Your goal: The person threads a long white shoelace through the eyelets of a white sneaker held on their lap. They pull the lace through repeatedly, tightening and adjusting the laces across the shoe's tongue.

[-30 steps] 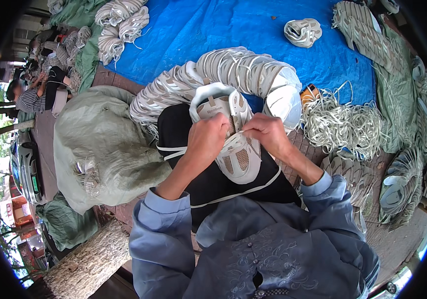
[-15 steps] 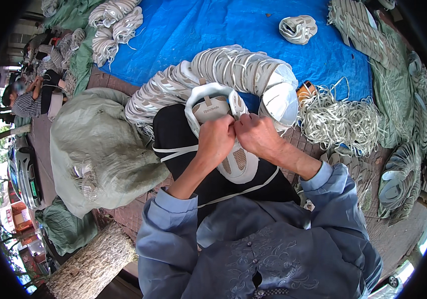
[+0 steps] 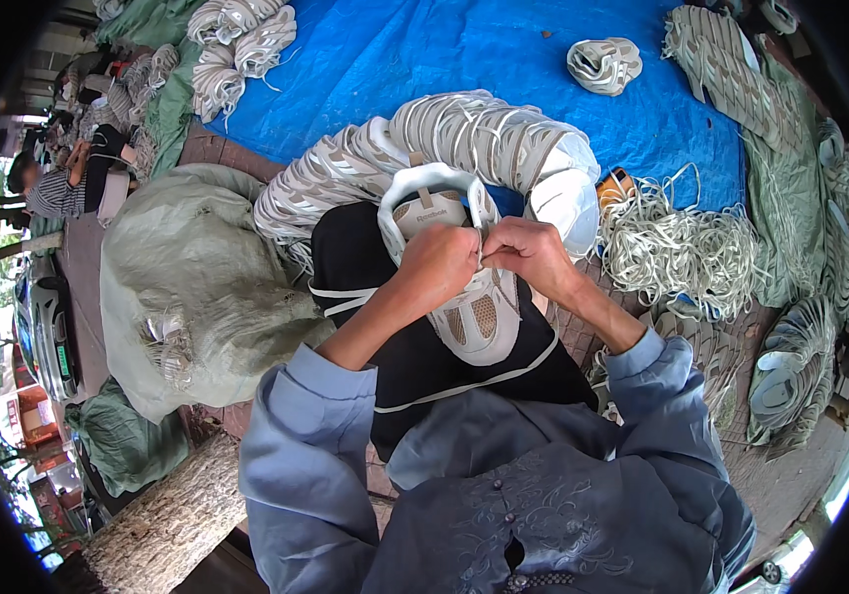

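The white shoe (image 3: 464, 287) rests on the lap, toe toward the body, steadied for lacing. The left hand (image 3: 439, 267) and right hand (image 3: 528, 252) meet at its throat, both pinched on the lace (image 3: 485, 259).

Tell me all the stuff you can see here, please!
shoe upper: one, white and beige, on the lap under both hands
arch of stacked uppers: one long row, white-grey, behind the lap
loose laces: one heap, pale, on the right
tarp: one, blue, on the ground ahead
sack: one, grey-green, on the left
small bundle of uppers: one, white, on the tarp
left hand: fingers pinching at the shoe upper
right hand: fingers pinching beside it
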Demonstrator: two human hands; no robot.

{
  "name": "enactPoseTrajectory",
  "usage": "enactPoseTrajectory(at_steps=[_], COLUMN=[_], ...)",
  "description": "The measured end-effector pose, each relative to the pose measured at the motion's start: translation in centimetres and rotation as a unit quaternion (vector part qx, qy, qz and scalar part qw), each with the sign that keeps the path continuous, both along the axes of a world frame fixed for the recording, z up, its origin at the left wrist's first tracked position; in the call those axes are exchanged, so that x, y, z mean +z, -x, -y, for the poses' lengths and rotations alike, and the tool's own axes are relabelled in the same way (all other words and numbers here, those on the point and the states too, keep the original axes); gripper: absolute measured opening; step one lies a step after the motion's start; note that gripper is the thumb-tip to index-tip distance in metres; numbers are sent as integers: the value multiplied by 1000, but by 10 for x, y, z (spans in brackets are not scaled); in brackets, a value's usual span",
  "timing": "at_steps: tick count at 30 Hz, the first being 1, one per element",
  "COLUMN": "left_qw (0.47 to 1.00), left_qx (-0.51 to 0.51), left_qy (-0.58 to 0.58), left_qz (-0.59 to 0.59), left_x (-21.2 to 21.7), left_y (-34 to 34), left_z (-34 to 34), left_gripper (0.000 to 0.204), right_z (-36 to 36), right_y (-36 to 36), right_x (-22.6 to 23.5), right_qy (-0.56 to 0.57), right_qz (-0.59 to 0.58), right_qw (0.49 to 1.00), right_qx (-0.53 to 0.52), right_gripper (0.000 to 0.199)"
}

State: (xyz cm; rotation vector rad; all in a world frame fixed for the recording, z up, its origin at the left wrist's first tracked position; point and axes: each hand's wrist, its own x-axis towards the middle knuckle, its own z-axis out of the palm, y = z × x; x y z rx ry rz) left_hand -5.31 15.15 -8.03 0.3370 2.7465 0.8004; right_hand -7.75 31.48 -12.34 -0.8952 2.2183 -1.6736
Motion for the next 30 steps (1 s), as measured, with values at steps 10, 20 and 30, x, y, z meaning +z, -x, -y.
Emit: enactPoseTrajectory(at_steps=[10, 20, 30], left_qw=[759, 453, 544], left_qx=[205, 197, 649], left_qy=[-563, -867, -516], left_qz=[255, 70, -133], left_x=[71, 54, -27], left_y=[-56, -63, -123], left_z=[84, 99, 390], left_gripper=[13, 13, 12], right_z=[1, 9, -311], right_y=[2, 24, 220], right_x=[13, 55, -41], right_qy=[25, 179, 109], right_qz=[-97, 292, 248], right_qw=[995, 940, 908], right_qx=[25, -8, -319], right_gripper=[21, 16, 21])
